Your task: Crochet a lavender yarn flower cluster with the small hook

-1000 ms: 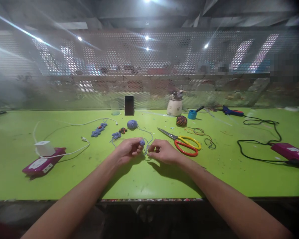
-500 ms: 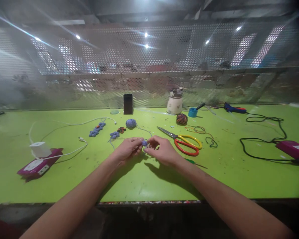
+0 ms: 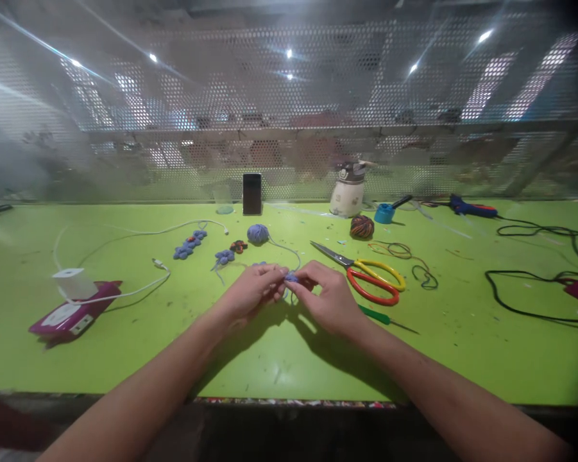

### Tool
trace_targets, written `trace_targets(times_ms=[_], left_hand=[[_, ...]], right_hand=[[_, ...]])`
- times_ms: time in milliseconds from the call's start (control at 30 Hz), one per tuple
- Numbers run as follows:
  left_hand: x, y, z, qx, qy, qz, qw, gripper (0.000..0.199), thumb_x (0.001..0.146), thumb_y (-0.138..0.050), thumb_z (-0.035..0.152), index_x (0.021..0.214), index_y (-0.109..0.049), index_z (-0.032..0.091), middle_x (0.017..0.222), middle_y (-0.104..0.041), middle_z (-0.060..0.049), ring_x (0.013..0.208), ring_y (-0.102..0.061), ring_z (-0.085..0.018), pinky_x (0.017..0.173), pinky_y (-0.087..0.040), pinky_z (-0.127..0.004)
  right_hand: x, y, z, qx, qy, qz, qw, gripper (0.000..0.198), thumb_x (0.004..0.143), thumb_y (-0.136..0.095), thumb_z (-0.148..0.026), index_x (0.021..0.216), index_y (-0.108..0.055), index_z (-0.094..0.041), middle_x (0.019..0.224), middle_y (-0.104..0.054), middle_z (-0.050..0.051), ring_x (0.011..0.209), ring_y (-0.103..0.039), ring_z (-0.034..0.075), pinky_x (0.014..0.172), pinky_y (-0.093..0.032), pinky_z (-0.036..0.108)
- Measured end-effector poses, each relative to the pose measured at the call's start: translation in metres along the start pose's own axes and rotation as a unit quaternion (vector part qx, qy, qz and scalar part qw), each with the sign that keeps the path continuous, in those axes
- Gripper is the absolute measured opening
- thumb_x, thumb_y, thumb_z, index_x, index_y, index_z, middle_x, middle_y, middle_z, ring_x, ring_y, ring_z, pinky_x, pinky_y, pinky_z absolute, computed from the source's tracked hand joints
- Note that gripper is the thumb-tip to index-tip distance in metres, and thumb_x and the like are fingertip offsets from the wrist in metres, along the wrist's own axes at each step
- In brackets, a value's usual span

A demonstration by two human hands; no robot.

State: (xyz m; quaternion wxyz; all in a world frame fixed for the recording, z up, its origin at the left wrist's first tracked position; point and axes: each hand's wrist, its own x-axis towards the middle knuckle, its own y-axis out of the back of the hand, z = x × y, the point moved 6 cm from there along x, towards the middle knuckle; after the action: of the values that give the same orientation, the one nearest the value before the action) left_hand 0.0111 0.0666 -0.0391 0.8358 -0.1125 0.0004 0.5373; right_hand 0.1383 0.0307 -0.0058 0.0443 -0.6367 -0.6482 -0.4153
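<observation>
Between my fingertips is a small piece of blue-purple yarn work (image 3: pixel 291 278); its exact shape is partly covered. My left hand (image 3: pixel 256 290) pinches it from the left, and my right hand (image 3: pixel 328 294) grips its other side with thumb and forefinger. A strand runs from near the piece back to the blue-purple yarn ball (image 3: pixel 258 233) beyond my hands. Left of the ball lie a blue yarn flower piece (image 3: pixel 224 256), a dark orange-and-black yarn piece (image 3: pixel 239 246) and a longer blue yarn piece (image 3: pixel 190 245).
Right of my hands lie scissors (image 3: pixel 373 282) with red and yellow handles and a green-handled hook tool (image 3: pixel 376 314). Farther back are a multicoloured yarn ball (image 3: pixel 362 226), a blue tape roll (image 3: pixel 383 213), a jar (image 3: pixel 347 196) and a phone (image 3: pixel 252 194). Power strips (image 3: pixel 79 314) with cords flank both sides.
The camera view has shifted, so the table things sit slightly differently in the picture. Both hands stay pinched on the yarn piece, and a bit of blue yarn now shows behind the left fingers.
</observation>
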Motion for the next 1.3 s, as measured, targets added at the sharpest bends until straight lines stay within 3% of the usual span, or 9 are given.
trace_targets(times_ms=[300,567,633,733,833,900,1067,1167,1300], left_hand=[[-0.005,-0.001,0.002,-0.041,0.009,0.003,0.999,0.029,0.075,-0.074,0.033,0.061,-0.059,0.013,0.053,-0.049,0.003,0.048,-0.038,-0.006,0.047,-0.024,-0.021],[-0.004,-0.002,0.003,-0.039,-0.003,-0.016,0.999,0.024,0.065,-0.083,0.029,0.069,-0.065,0.014,0.062,-0.056,0.002,0.055,-0.042,-0.007,0.055,-0.026,-0.023],[-0.004,-0.003,0.005,-0.056,-0.010,-0.026,0.998,0.021,0.066,-0.082,0.026,0.068,-0.065,0.014,0.066,-0.058,0.001,0.057,-0.044,-0.007,0.057,-0.029,-0.023],[-0.004,-0.002,0.007,-0.073,-0.003,-0.031,0.997,0.016,0.068,-0.079,0.023,0.069,-0.066,0.013,0.064,-0.057,0.001,0.059,-0.046,-0.009,0.058,-0.031,-0.023],[-0.005,0.000,0.007,-0.079,0.019,-0.024,0.996,0.013,0.068,-0.077,0.020,0.069,-0.065,0.014,0.065,-0.058,0.000,0.062,-0.050,-0.011,0.060,-0.034,-0.024],[-0.005,0.000,0.006,-0.077,0.030,-0.028,0.996,0.013,0.069,-0.076,0.020,0.070,-0.065,0.014,0.067,-0.059,-0.001,0.061,-0.050,-0.010,0.059,-0.034,-0.024],[-0.004,0.001,0.002,-0.053,0.054,-0.040,0.996,0.012,0.070,-0.075,0.019,0.070,-0.066,0.012,0.062,-0.055,0.001,0.055,-0.042,-0.007,0.055,-0.029,-0.023],[-0.003,0.003,0.000,-0.047,0.070,-0.029,0.996,0.012,0.069,-0.074,0.019,0.069,-0.065,0.011,0.061,-0.052,0.001,0.054,-0.041,-0.007,0.052,-0.027,-0.022],[-0.002,0.004,-0.001,-0.056,0.088,-0.023,0.994,0.013,0.070,-0.071,0.019,0.064,-0.061,0.012,0.058,-0.046,0.002,0.054,-0.040,-0.008,0.050,-0.025,-0.021]], right_hand=[[-0.002,0.003,-0.004,0.043,0.032,0.013,0.998,0.005,0.084,-0.063,-0.014,0.085,-0.068,-0.015,0.083,-0.064,0.008,0.074,-0.059,0.017,0.066,-0.050,0.032],[-0.001,0.003,-0.001,0.043,0.016,0.025,0.999,0.004,0.082,-0.063,-0.015,0.082,-0.067,-0.016,0.077,-0.061,0.005,0.067,-0.054,0.015,0.061,-0.046,0.030],[-0.001,0.002,0.000,0.069,-0.012,0.010,0.998,0.005,0.081,-0.064,-0.017,0.084,-0.068,-0.016,0.080,-0.063,0.006,0.068,-0.055,0.015,0.063,-0.046,0.031],[-0.002,0.003,0.010,0.161,-0.120,-0.008,0.980,0.013,0.080,-0.063,-0.024,0.088,-0.069,-0.016,0.086,-0.066,0.007,0.072,-0.060,0.017,0.065,-0.049,0.032],[-0.002,0.012,0.019,0.206,-0.199,0.039,0.957,0.015,0.079,-0.064,-0.027,0.088,-0.068,-0.016,0.084,-0.067,0.007,0.075,-0.061,0.018,0.066,-0.050,0.033],[0.000,0.014,0.022,0.211,-0.216,0.045,0.952,0.018,0.077,-0.065,-0.026,0.092,-0.069,-0.017,0.086,-0.067,0.006,0.071,-0.060,0.016,0.065,-0.049,0.032],[-0.002,-0.008,0.025,0.295,-0.280,-0.081,0.910,0.017,0.073,-0.071,-0.026,0.087,-0.070,-0.016,0.075,-0.067,0.003,0.054,-0.054,0.011,0.054,-0.045,0.028],[-0.004,-0.011,0.028,0.311,-0.304,-0.090,0.896,0.012,0.073,-0.072,-0.026,0.072,-0.067,-0.015,0.060,-0.062,0.000,0.053,-0.054,0.011,0.056,-0.044,0.027],[-0.004,-0.011,0.031,0.324,-0.317,-0.084,0.887,0.014,0.074,-0.072,-0.025,0.069,-0.065,-0.014,0.060,-0.063,0.001,0.054,-0.054,0.011,0.059,-0.044,0.027]])
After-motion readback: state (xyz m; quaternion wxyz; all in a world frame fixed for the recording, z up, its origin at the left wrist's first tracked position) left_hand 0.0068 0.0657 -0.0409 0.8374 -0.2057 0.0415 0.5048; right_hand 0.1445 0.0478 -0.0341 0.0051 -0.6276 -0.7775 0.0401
